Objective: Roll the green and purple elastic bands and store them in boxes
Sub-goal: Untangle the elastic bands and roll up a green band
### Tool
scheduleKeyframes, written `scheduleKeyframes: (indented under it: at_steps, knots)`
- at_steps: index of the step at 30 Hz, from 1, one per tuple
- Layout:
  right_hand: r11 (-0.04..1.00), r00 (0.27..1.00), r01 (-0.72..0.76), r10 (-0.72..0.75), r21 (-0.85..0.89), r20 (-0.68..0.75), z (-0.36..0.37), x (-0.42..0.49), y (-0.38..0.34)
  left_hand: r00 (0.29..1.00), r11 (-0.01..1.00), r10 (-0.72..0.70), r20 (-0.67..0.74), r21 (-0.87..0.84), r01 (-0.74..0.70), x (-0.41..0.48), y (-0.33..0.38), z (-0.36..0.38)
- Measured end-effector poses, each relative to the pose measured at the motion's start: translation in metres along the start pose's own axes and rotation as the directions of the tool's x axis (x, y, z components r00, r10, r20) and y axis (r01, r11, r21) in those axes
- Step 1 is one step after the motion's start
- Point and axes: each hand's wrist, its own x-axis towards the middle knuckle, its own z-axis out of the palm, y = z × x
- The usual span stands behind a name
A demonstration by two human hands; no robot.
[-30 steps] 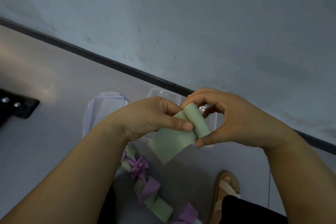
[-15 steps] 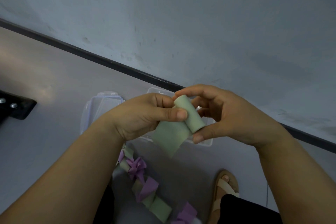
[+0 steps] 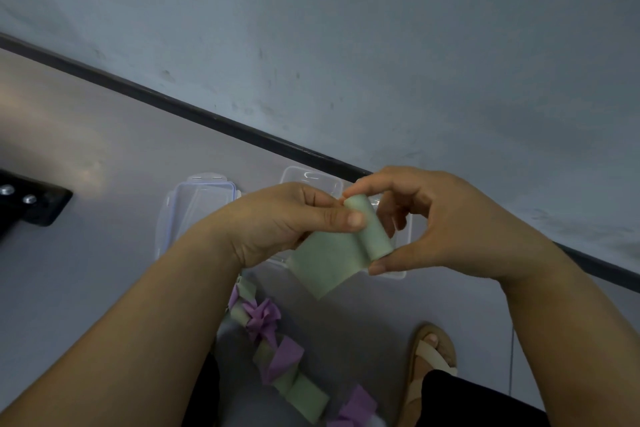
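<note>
Roll of pale green elastic band (image 3: 370, 230) held in the air over the clear plastic boxes (image 3: 197, 204) on the floor, long axis slanting from far to near-right. Grip of right hand (image 3: 450, 229) pinching both roll ends; grip of left hand (image 3: 277, 222) pinching the flat tail, leftward of the roll, likely wound in next.

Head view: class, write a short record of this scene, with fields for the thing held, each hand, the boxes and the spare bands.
held: green band, partly rolled, its flat tail hanging below the roll
left hand: thumb presses the band beside the roll
right hand: forefinger and thumb pinch the roll at its two ends
boxes: blue-rimmed box and plain clear box on the floor behind the hands, contents mostly hidden
spare bands: pile of bands, green and purple, loose, below the hands
</note>
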Motion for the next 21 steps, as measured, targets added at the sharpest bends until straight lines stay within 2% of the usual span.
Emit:
scheduleKeyframes:
  at_steps: [5, 9, 13, 17, 21]
  knots:
    - [0.983, 0.999, 0.007, 0.003, -0.185, 0.054, 0.0057, 0.0032, 0.0044, 0.986, 0.986, -0.084, -0.142, 0.129, 0.103, 0.0013, 0.0018, 0.0064]
    - [0.989, 0.999, -0.018, 0.024, -0.146, 0.044, 0.0060, 0.0053, 0.0073, 0.978, 0.990, -0.055, -0.202, 0.115, 0.079, 0.0022, 0.0008, 0.0048]
    - [0.999, 0.997, -0.048, 0.049, -0.006, 0.061, 0.0059, 0.0046, 0.0050, 0.992, 1.000, -0.009, -0.123, 0.024, 0.012, 0.0009, -0.0007, 0.0005]
    - [0.987, 0.995, -0.052, 0.038, 0.155, 0.089, 0.0034, 0.0048, 0.0018, 0.996, 0.988, 0.075, 0.050, -0.141, -0.067, 0.0005, -0.0019, -0.0011]
    - [0.968, 0.997, -0.007, -0.012, 0.249, 0.073, 0.0029, 0.0031, 0.0017, 0.988, 0.977, 0.095, 0.126, -0.200, -0.068, 0.0006, -0.0013, -0.0001]
